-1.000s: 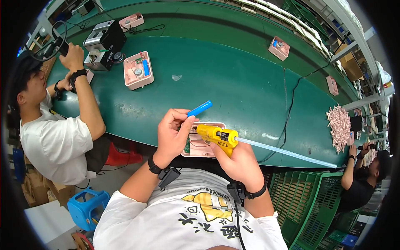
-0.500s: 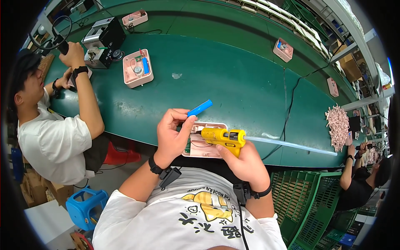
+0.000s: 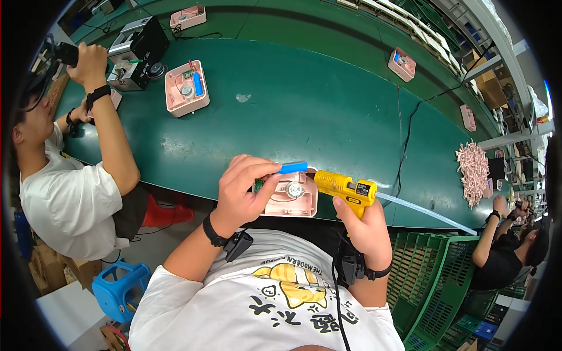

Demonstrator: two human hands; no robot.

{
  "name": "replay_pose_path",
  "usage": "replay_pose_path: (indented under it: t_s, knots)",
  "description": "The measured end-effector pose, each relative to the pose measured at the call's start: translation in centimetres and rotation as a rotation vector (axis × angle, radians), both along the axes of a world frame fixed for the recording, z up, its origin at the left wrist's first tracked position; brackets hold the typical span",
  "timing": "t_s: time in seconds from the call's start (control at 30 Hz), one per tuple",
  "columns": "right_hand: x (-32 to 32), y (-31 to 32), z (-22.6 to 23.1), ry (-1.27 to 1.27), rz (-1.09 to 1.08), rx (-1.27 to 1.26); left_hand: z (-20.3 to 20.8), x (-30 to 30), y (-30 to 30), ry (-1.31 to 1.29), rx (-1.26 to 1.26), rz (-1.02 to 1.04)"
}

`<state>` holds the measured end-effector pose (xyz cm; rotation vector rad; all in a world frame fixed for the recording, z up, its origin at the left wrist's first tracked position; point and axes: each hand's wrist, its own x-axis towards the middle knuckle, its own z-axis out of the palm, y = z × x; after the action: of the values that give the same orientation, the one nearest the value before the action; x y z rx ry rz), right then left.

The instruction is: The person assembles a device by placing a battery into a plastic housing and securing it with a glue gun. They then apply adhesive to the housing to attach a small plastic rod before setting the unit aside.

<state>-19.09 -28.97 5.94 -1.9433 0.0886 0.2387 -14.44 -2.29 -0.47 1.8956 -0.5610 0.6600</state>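
Note:
Between the fingertips of my left hand (image 3: 247,186) is a blue cylindrical battery cell (image 3: 294,168), held over the far side of a pink plastic housing (image 3: 288,209). Inside that housing sit a round silver motor-like part (image 3: 295,189), thin wires and a bit of green circuit board, partly hidden by my left fingers. My right hand (image 3: 364,225) grips a yellow hot glue gun (image 3: 345,188) by its handle. The gun's nozzle points left, at the housing's right edge. A long translucent glue stick (image 3: 424,213) sticks out of its back.
Another pink housing (image 3: 187,89) with a blue cell stands far left, near a black-and-silver machine (image 3: 136,54). A co-worker (image 3: 76,181) works at left, another (image 3: 508,257) at right. A heap of small pink parts (image 3: 472,174) and a black cable (image 3: 404,153) lie right. Green crates (image 3: 430,284) stand below.
The glue gun has moved right, off the housing's middle, uncovering the round silver part. My left hand has brought the battery cell lower and turned it nearly level over the housing's far edge.

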Motion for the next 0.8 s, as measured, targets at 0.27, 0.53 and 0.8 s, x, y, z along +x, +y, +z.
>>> replay_pose_path:
  t_s: [0.27,0.53,0.8]
  knots:
    - [-0.3,-0.4,0.5,0.017,0.017,0.004,0.6,-0.3,-0.2,0.106,0.012,-0.018]
    - [-0.4,-1.1,0.7,0.097,0.043,0.011,0.7,0.1,0.0,0.103,0.088,-0.044]
    - [-1.0,-1.7,-0.4,0.102,0.032,0.101,1.5,-0.2,0.0,0.187,0.142,-0.033]
